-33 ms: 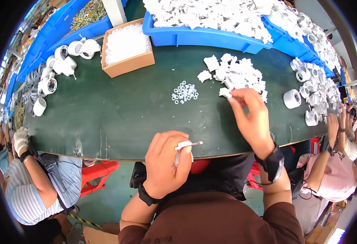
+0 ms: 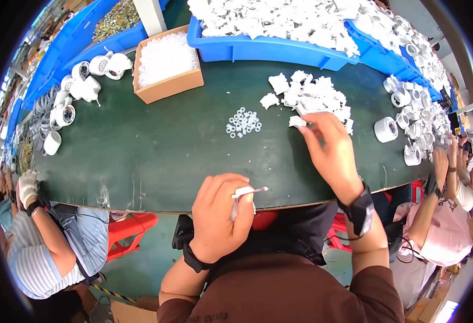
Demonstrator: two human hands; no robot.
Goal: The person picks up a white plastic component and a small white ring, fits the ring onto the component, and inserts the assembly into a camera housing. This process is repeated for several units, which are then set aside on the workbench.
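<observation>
My left hand is near the front edge of the dark green table. It is closed around a small white plastic part with a thin red-tipped end sticking out to the right. My right hand reaches forward over the table. Its fingertips pinch a flat white plastic piece at the near edge of a loose pile of similar white pieces. A cluster of several tiny white rings lies on the table to the left of that hand.
At the back are a cardboard box of small white parts and blue bins heaped with white pieces. White round housings lie at the left and right. Co-workers sit at the left and right. A red stool stands below the table.
</observation>
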